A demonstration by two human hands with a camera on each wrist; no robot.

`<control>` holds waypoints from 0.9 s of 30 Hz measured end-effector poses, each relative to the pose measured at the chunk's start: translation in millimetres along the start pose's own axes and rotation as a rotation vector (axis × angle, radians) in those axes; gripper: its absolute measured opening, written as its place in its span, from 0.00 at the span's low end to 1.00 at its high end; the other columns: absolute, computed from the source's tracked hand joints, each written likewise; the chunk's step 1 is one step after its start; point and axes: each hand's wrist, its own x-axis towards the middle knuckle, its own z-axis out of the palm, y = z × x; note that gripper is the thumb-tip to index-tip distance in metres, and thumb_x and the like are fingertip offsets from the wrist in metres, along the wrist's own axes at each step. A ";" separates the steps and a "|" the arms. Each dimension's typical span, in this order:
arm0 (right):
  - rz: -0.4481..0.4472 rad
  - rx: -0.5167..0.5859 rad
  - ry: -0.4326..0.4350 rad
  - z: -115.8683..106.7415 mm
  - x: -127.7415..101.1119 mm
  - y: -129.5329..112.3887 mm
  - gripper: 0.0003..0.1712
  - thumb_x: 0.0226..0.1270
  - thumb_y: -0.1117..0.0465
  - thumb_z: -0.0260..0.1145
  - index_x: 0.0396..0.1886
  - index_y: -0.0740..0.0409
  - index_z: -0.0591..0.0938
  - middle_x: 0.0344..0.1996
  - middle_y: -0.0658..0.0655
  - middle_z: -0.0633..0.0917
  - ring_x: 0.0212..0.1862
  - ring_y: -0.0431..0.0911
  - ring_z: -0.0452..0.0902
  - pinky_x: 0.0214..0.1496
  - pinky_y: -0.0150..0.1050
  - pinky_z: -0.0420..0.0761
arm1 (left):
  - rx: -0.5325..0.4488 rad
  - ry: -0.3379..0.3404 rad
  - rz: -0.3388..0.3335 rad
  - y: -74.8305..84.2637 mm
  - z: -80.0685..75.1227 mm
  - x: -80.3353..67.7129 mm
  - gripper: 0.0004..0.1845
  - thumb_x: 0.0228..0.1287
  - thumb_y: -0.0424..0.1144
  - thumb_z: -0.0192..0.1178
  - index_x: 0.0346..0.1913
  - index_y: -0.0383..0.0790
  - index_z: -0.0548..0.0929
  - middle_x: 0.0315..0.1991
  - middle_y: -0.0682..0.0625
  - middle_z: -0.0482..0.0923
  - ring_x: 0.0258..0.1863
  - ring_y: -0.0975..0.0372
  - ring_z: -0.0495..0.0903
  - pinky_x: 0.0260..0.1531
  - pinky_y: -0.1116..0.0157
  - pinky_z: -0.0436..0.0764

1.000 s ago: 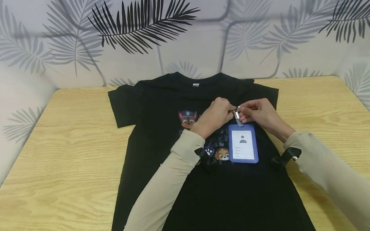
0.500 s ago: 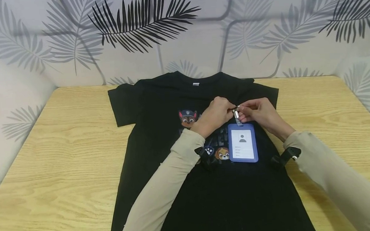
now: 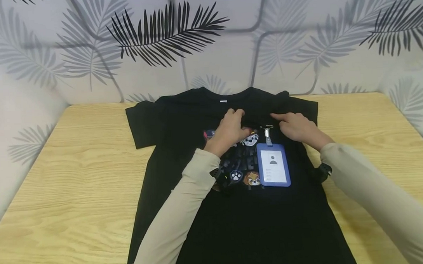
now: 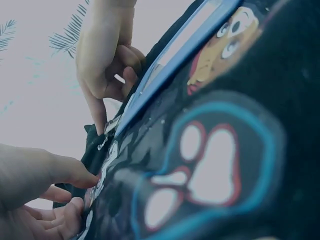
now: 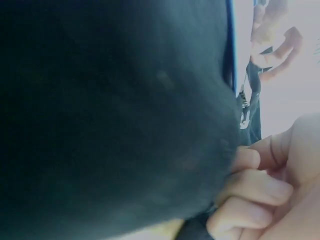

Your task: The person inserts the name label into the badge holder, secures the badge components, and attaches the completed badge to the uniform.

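A black T-shirt (image 3: pixel 250 227) with cartoon dog prints lies spread on the table, neck away from me. On its right chest rests a blue ID badge holder (image 3: pixel 273 164), topped by a metal clip (image 3: pixel 267 133) with a pin bar. Left of the clip, my left hand (image 3: pixel 229 131) is over the print with fingers loosely bent; in the left wrist view its thumb (image 4: pixel 75 172) meets the shirt's surface. My right hand (image 3: pixel 299 129) is just right of the clip, index finger stretched toward the cloth and other fingers folded. Neither hand holds the badge.
The wooden table (image 3: pixel 80 183) extends on both sides of the shirt. Behind it stands a pale wall covering (image 3: pixel 222 50) with leaf patterns. Dark wrist cameras sit on both beige sleeves (image 3: pixel 179 211).
Both hands have let go of the badge's clip and moved apart, the left one leftward and the right one slightly right. The badge now lies uncovered on the shirt. The head view tilted slightly.
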 end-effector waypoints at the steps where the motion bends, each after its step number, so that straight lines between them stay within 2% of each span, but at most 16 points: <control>1: 0.017 -0.034 -0.005 -1.3 1.0 -0.9 0.31 0.70 0.62 0.40 0.72 0.62 0.63 0.23 0.59 0.68 0.14 0.44 0.56 0.16 0.34 0.58 | 0.003 -0.008 -0.004 0.3 -0.6 0.0 0.32 0.63 0.41 0.64 0.67 0.39 0.67 0.64 0.40 0.63 0.52 0.55 0.74 0.51 0.61 0.78; 3: 0.044 -0.088 -0.013 -3.3 3.5 -2.4 0.31 0.70 0.61 0.40 0.72 0.63 0.61 0.22 0.59 0.68 0.15 0.44 0.55 0.15 0.34 0.57 | 0.029 -0.023 -0.009 0.9 -2.3 0.2 0.32 0.63 0.42 0.64 0.68 0.38 0.67 0.66 0.39 0.61 0.52 0.54 0.75 0.52 0.60 0.79; 7: 0.081 -0.134 -0.046 -6.0 6.2 -3.4 0.33 0.69 0.61 0.44 0.74 0.63 0.58 0.23 0.59 0.68 0.17 0.46 0.59 0.17 0.35 0.59 | 0.161 -0.084 -0.015 0.7 -9.5 2.8 0.35 0.64 0.48 0.62 0.69 0.36 0.66 0.72 0.38 0.56 0.63 0.50 0.70 0.60 0.55 0.74; 11: 0.088 -0.128 -0.096 -6.8 6.7 -0.8 0.36 0.69 0.59 0.49 0.75 0.61 0.54 0.38 0.67 0.76 0.24 0.51 0.69 0.21 0.38 0.62 | 0.283 -0.192 -0.063 -3.1 -17.7 9.5 0.46 0.59 0.58 0.64 0.74 0.39 0.58 0.76 0.41 0.46 0.71 0.48 0.58 0.64 0.50 0.68; 14: 0.090 -0.130 -0.136 -6.7 8.1 0.5 0.37 0.70 0.58 0.51 0.76 0.61 0.52 0.53 0.73 0.74 0.31 0.55 0.74 0.25 0.41 0.68 | 0.314 -0.241 -0.098 -6.0 -20.3 13.6 0.53 0.56 0.63 0.64 0.76 0.42 0.52 0.78 0.43 0.39 0.73 0.49 0.52 0.67 0.50 0.64; 16: 0.078 -0.113 -0.149 -6.5 9.2 0.9 0.38 0.70 0.59 0.52 0.76 0.63 0.51 0.55 0.74 0.73 0.33 0.55 0.74 0.30 0.44 0.71 | 0.300 -0.242 -0.096 -7.3 -20.9 13.7 0.53 0.55 0.63 0.65 0.76 0.43 0.51 0.78 0.43 0.38 0.74 0.49 0.51 0.68 0.51 0.62; 18: 0.065 -0.092 -0.136 -6.0 8.1 0.6 0.37 0.69 0.60 0.53 0.75 0.66 0.53 0.49 0.72 0.76 0.33 0.54 0.74 0.33 0.45 0.72 | 0.270 -0.232 -0.069 -7.2 -21.2 11.2 0.52 0.56 0.61 0.66 0.76 0.44 0.51 0.77 0.43 0.39 0.74 0.49 0.51 0.68 0.52 0.61; 20: 0.038 -0.058 -0.083 -6.0 3.8 -1.0 0.35 0.68 0.62 0.55 0.72 0.68 0.58 0.36 0.67 0.79 0.29 0.51 0.73 0.32 0.44 0.72 | 0.241 -0.210 -0.022 -6.6 -22.8 6.7 0.49 0.58 0.57 0.66 0.76 0.44 0.53 0.77 0.42 0.41 0.73 0.48 0.53 0.68 0.51 0.61; 23: -0.053 -0.032 0.013 -4.7 -7.2 -6.9 0.27 0.66 0.65 0.57 0.65 0.65 0.70 0.20 0.56 0.75 0.22 0.47 0.70 0.25 0.39 0.69 | 0.228 -0.179 0.055 -5.6 -27.0 -1.7 0.44 0.60 0.52 0.66 0.75 0.44 0.57 0.76 0.41 0.46 0.71 0.48 0.58 0.67 0.52 0.64; 25: -0.155 -0.029 0.023 -2.8 -16.8 -13.1 0.21 0.65 0.66 0.58 0.59 0.61 0.76 0.19 0.54 0.75 0.20 0.45 0.68 0.22 0.37 0.68 | 0.246 -0.169 0.094 -6.0 -30.5 -7.1 0.41 0.62 0.50 0.65 0.74 0.43 0.59 0.75 0.40 0.49 0.70 0.48 0.60 0.66 0.53 0.66; 27: -0.283 -0.033 -0.022 0.7 -25.0 -20.0 0.17 0.66 0.67 0.59 0.53 0.57 0.81 0.23 0.53 0.78 0.20 0.43 0.69 0.22 0.35 0.69 | 0.270 -0.165 0.111 -7.4 -33.7 -11.9 0.39 0.62 0.49 0.65 0.73 0.42 0.61 0.74 0.40 0.51 0.69 0.49 0.62 0.65 0.54 0.68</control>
